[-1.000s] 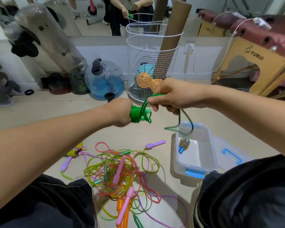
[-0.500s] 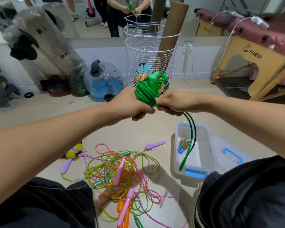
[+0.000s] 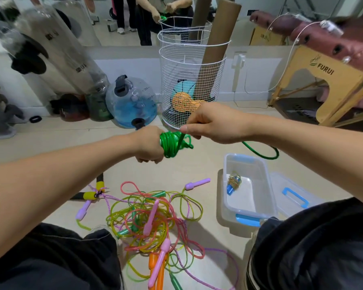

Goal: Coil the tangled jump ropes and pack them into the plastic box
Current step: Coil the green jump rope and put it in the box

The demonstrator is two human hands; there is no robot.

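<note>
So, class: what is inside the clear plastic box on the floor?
Inside the plastic box lies one small coiled bundle with a blue handle end, resting on the white bottom. The rest of the floor of the box looks bare; its near corner is hidden behind the knee.

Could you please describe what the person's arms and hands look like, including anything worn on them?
Both forearms are bare up to the frame edge, with no sleeves showing. The left hand and right hand wear no gloves, and no rings, watch or wristbands show.
</note>
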